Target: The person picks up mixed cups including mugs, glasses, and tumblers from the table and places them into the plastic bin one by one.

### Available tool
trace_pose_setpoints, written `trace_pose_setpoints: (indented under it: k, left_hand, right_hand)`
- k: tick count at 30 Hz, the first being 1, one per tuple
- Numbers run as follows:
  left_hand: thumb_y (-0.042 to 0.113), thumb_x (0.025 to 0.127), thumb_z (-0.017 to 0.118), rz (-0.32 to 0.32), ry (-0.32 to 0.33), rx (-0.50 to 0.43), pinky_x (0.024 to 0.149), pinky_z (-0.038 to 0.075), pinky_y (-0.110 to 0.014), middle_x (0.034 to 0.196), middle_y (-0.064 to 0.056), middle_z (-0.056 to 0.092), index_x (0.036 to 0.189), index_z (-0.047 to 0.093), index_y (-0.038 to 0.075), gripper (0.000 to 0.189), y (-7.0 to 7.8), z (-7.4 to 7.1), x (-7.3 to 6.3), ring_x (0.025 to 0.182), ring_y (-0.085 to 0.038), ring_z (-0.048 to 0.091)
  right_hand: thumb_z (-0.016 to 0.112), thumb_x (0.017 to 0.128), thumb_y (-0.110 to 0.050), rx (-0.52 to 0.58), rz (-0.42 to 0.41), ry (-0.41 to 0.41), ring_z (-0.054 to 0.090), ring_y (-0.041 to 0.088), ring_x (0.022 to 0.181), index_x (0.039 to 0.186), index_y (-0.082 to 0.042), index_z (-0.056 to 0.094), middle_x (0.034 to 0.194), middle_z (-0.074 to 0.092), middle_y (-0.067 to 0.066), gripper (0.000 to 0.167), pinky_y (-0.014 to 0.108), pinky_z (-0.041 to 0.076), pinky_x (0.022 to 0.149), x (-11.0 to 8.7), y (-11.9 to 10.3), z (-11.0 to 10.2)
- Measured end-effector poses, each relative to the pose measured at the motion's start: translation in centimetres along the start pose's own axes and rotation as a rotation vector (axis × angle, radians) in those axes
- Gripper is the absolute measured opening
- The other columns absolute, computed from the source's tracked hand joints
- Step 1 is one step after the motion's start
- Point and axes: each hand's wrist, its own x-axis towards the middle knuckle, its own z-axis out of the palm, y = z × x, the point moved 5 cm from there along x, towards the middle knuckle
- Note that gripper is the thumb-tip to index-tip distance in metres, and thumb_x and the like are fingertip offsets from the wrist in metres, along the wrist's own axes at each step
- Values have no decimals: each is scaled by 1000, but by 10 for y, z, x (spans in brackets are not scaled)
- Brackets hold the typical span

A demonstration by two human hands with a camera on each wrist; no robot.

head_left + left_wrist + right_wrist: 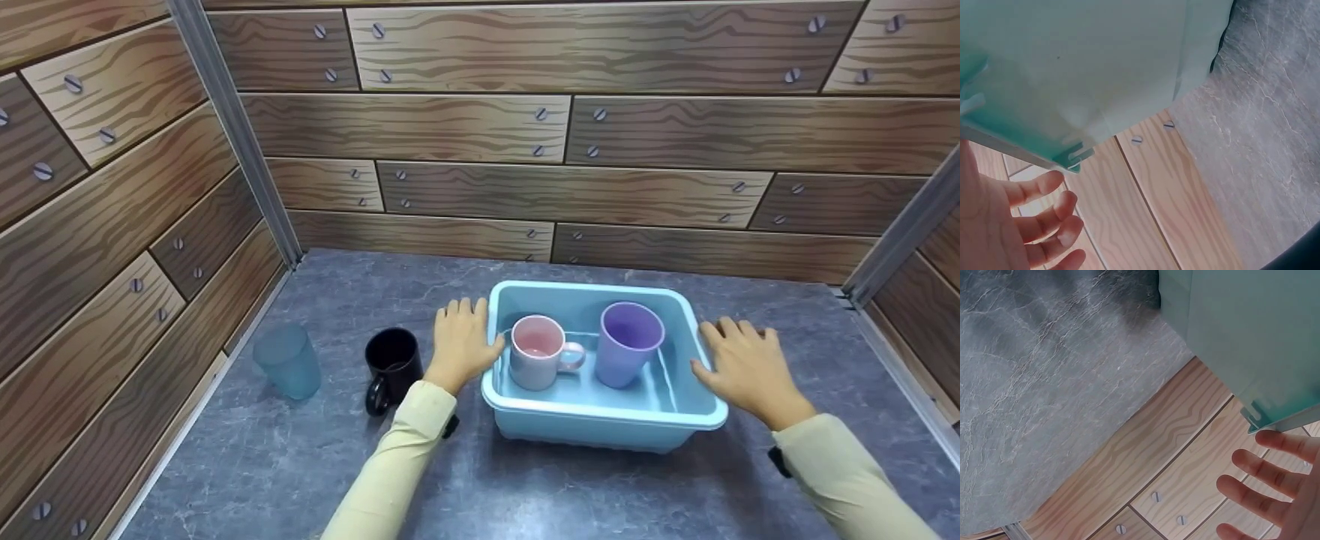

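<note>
A light blue plastic basin [592, 427] stands on the grey marbled table, holding a pink mug [531, 369] and a purple cup [621, 366] side by side, both upright. My left hand [463, 341] is at the basin's left rim, thumb reaching over the edge and fingers spread outside it. At the opposite rim is my right hand [750, 371], its thumb towards the edge and its fingers apart. In both wrist views, the fingers [1050, 216] of the left hand and the fingers [1264, 472] of the right are relaxed, with index fingertips right at the rim.
Left of the basin, a black mug [396, 366] stands close to my left forearm, its handle towards me. Farther left is a translucent blue cup [289, 364]. Wood-patterned panels [480, 127] close off the table at the back and on both sides.
</note>
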Motion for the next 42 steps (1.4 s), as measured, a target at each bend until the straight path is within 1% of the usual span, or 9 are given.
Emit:
trace_pose_setpoints:
  k: [5, 10, 13, 18, 22, 28, 31, 34, 42]
  left_hand:
    - [47, 80, 60, 15, 20, -27, 86, 43, -43, 113, -14, 59, 123, 51, 7, 60, 1, -6, 1, 103, -30, 54]
    - [48, 77, 63, 47, 90, -56, 81, 44, -41, 107, -12, 56, 120, 49, 8, 60, -1, -16, 0, 96, -28, 53]
    - [48, 75, 66, 64, 127, -65, 82, 43, -41, 108, -12, 55, 120, 50, 7, 63, -6, -24, -2, 96, -29, 52]
    - [48, 74, 66, 78, 142, -28, 85, 42, -42, 112, -13, 53, 124, 50, 8, 66, -18, -36, -8, 99, -29, 50]
    - [48, 73, 66, 91, 162, -2, 83, 42, -42, 111, -13, 52, 124, 50, 9, 66, -30, -44, -13, 97, -29, 49]
    - [45, 72, 68, 134, 185, 17, 85, 41, -44, 111, -14, 52, 125, 49, 8, 68, -46, -52, -21, 98, -30, 48]
    - [45, 70, 69, 155, 207, 18, 84, 41, -44, 109, -14, 52, 125, 49, 8, 69, -54, -52, -25, 97, -30, 48]
    - [44, 69, 70, 161, 227, 1, 84, 41, -43, 109, -14, 52, 125, 49, 7, 71, -64, -51, -29, 97, -30, 48]
    - [40, 65, 75, 134, 289, -34, 85, 42, -45, 111, -15, 53, 122, 51, 6, 71, -90, -47, -43, 98, -31, 49]
  right_hand:
    - [62, 81, -37, 3, 4, 0, 53, 44, 94, 118, 2, 53, 107, 57, 26, 55, 59, 35, 73, -1, 1, 0]
    - [61, 80, -37, 4, 2, 18, 54, 43, 93, 116, 2, 54, 106, 57, 26, 54, 59, 36, 73, -1, 1, 0]
    - [61, 80, -37, 2, -5, 29, 55, 43, 92, 116, 2, 54, 105, 58, 26, 53, 59, 37, 73, 0, 0, 1]
    - [61, 80, -36, 3, 1, 26, 55, 43, 93, 116, 2, 54, 106, 58, 26, 53, 59, 37, 74, -1, 0, 1]
    - [61, 81, -37, 4, 6, 18, 55, 44, 94, 117, 2, 54, 108, 58, 26, 54, 59, 37, 75, 0, 0, 1]
    - [60, 81, -37, 4, 5, 3, 54, 44, 94, 118, 2, 53, 108, 57, 26, 54, 58, 37, 73, -1, -1, 1]
    - [60, 82, -37, 4, 5, -7, 54, 43, 94, 119, 2, 53, 109, 57, 26, 54, 58, 36, 73, -1, -1, 1]
    - [60, 82, -37, 6, 9, -12, 54, 43, 94, 119, 2, 53, 109, 57, 26, 55, 58, 36, 73, -1, -1, 1]
    - [60, 82, -37, 13, 14, -11, 55, 44, 95, 119, 3, 53, 109, 57, 26, 55, 58, 36, 74, 0, 0, 1]
